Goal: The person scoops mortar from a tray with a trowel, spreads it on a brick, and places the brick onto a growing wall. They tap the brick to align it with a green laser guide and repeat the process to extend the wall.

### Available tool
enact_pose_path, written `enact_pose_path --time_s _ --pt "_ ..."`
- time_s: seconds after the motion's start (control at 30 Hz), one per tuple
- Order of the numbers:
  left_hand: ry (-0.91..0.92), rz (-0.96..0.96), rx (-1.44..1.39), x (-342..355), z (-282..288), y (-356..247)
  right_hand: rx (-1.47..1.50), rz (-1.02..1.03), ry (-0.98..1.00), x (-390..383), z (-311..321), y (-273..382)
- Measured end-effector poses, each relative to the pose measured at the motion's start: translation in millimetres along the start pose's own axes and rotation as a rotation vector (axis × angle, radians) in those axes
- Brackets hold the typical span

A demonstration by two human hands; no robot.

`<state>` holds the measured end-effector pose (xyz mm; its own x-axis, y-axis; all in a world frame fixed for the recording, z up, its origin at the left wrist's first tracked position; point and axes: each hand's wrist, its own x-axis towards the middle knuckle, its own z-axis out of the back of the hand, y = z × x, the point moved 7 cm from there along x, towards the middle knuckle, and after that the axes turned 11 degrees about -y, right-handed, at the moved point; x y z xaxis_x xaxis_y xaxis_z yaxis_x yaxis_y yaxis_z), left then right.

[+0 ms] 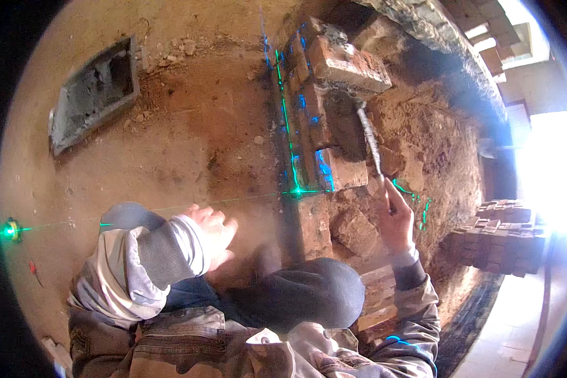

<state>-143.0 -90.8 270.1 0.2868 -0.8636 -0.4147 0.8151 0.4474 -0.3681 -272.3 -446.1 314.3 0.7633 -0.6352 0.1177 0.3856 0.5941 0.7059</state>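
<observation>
Right hand (397, 220) clenched round trowel (372, 143) handle; left hand (211, 234) released, above dirt floor (189, 142). Brick course (313, 230): rough, orange-brown, blocky, streaked with green and blue light (286, 120). Tub (135, 69): grey, rectangular, crusted inside, on floor. Mortar (345, 123): dark, pasty patch among bricks (353, 70). Trowel: beside mortar, thin pale blade near edge-on, contact unclear.

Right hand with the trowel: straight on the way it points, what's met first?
Likely the brick just beyond the tip of the trowel in the right hand; depth is unclear, so the blade might pass above it.
</observation>
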Motion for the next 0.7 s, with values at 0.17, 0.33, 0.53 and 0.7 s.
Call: enact_pose_path --time_s 0.17,0.33,0.53,0.7 --pt "-0.189 -0.050 -0.068 -14 10 10 -0.324 0.258 0.027 49 -21 50" --pt "-0.323 -0.052 -0.109 -37 20 11 -0.590 0.033 0.306 82 2 75" --pt "-0.403 -0.146 -0.097 -42 20 9 -0.473 0.042 0.461 72 41 109" --pt "-0.403 -0.173 -0.092 -44 22 3 -0.525 0.016 0.491 44 50 142"
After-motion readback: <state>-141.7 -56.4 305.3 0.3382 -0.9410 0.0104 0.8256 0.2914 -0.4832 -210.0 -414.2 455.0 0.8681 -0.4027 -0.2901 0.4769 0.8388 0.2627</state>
